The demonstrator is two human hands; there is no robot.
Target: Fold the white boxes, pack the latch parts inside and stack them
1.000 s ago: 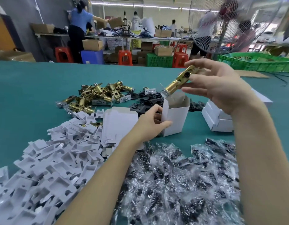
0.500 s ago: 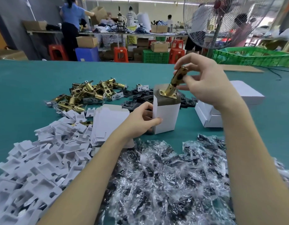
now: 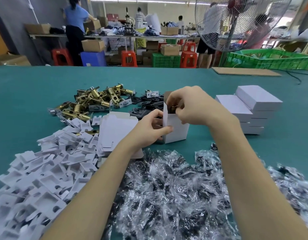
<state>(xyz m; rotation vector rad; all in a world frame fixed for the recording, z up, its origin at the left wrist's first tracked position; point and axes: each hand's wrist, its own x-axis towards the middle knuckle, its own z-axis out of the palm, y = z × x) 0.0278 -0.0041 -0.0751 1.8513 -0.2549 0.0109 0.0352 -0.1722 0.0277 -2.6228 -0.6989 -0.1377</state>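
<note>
A white box [image 3: 177, 130] stands upright and open-topped on the green table. My left hand [image 3: 149, 129] grips its left side, thumb across the front. My right hand [image 3: 189, 104] is at the box's mouth, fingers curled round a brass latch [image 3: 174, 106] that is almost wholly inside the box; only a bit of brass shows. Loose brass latches [image 3: 94, 101] lie in a heap at the back left. Closed white boxes [image 3: 250, 108] are stacked at the right.
Flat unfolded boxes [image 3: 115, 132] lie left of my left hand. White card inserts [image 3: 45, 170] cover the near left. Clear bags of dark parts [image 3: 175, 196] fill the near middle. Black plates [image 3: 146, 106] lie behind the box. A fan [image 3: 236, 23] stands beyond the table.
My right hand has lowered the brass latch from above the box down into it. My left hand has stayed on the box's side.
</note>
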